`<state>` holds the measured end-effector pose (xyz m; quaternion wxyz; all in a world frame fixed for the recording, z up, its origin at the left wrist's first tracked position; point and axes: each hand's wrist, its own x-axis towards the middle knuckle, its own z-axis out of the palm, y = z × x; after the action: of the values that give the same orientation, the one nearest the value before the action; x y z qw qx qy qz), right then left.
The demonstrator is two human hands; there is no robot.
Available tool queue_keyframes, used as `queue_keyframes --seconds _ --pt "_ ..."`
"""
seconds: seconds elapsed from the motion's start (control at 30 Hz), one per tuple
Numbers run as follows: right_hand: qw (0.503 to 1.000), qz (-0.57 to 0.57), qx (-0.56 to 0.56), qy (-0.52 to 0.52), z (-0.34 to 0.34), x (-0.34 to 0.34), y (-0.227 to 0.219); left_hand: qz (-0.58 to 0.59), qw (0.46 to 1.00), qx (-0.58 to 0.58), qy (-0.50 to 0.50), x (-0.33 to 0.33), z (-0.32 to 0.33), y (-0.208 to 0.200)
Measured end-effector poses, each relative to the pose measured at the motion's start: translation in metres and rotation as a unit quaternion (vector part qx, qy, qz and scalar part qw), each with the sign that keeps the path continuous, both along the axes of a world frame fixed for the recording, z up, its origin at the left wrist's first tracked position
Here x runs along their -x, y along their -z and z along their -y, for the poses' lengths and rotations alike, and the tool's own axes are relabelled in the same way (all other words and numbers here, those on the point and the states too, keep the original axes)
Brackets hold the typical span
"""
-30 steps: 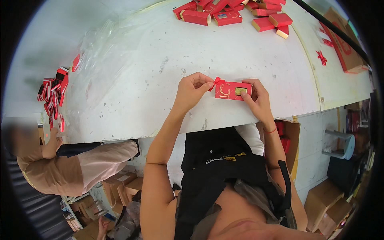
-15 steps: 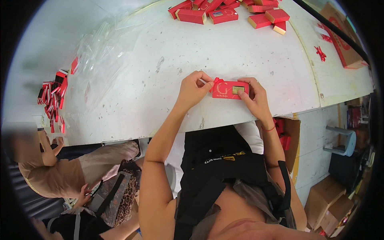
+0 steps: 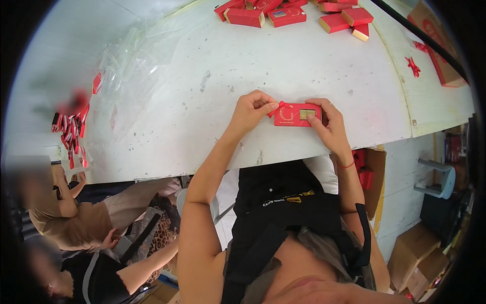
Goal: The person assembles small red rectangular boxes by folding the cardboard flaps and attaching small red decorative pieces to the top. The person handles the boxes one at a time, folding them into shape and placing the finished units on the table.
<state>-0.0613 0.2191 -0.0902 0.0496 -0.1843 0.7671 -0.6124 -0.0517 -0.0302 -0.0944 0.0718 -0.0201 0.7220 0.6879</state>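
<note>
A small flat red box [image 3: 287,119] with gold printing and a little window lies face up near the table's front edge. My right hand [image 3: 329,124] grips its right end, the thumb on top beside the window. On its upper left corner sits a red ribbon bow [image 3: 281,107]. My left hand [image 3: 254,111] pinches this bow between thumb and fingers at the box's left end. The fingertips hide part of the ribbon.
Red boxes [image 3: 288,16] are heaped at the far edge. Clear plastic sleeves [image 3: 134,71] spread across the left, with more red pieces [image 3: 73,129] beyond. Red ribbons [image 3: 413,67] lie at right near a carton [image 3: 440,55]. Two people sit at lower left; an open carton [image 3: 373,177] stands below the table.
My view has shifted slightly, so the whole scene sits a little differently. Both hands keep their hold on the box and bow. At lower left a seated person has leaned further into view.
</note>
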Motion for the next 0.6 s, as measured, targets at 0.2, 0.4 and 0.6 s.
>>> queue_keyframes --seconds 0.2,0.4,0.6 --pt "1.0 -0.015 -0.009 -0.007 0.0 0.006 0.004 -0.004 0.999 -0.037 0.039 0.002 0.008 0.01" --pt "0.999 0.039 0.002 -0.016 0.001 0.004 0.005 0.013 0.999 0.014 0.051 0.011 0.002 0.011" --pt "0.999 0.035 0.001 -0.022 0.003 0.003 0.003 0.038 0.999 -0.022 0.007 0.008 0.002 -0.007"
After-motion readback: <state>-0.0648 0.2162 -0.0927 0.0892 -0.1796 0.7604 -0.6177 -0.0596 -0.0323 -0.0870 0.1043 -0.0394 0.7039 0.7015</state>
